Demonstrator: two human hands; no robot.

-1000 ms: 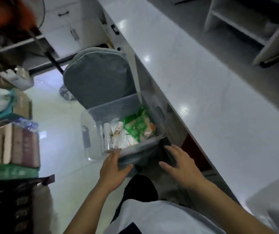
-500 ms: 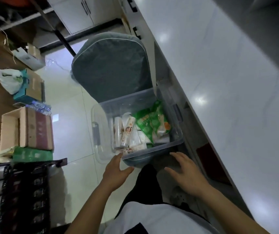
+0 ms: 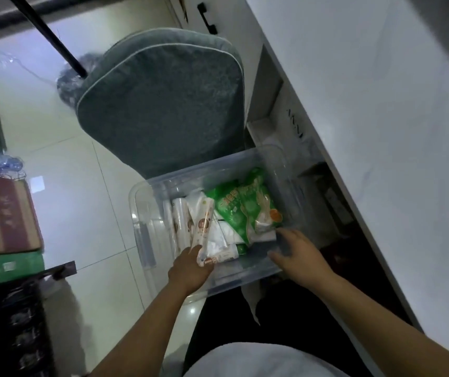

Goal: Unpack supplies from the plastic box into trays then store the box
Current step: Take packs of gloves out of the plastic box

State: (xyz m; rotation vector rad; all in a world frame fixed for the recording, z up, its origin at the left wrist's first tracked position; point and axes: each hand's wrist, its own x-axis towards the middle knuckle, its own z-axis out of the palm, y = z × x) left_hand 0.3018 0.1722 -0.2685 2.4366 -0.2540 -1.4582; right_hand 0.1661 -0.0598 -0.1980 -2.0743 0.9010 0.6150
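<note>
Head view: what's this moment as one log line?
clear plastic box: not yet emptied | left hand: at white-and-brown packet, grip unclear | right hand: open, inside box beside green plastic bag

Dim, bluish, soft picture; glare patches on the glossy floor at left; wide-angle bending at edges.

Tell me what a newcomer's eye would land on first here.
The clear plastic box in the middle of the view stands out, with a bright green packet on its right side and a long white packet beside it. At its near edge the left hand meets the end of the white packet, and the right hand spreads open by the green one. A big grey cushion sits just behind the box.
</note>
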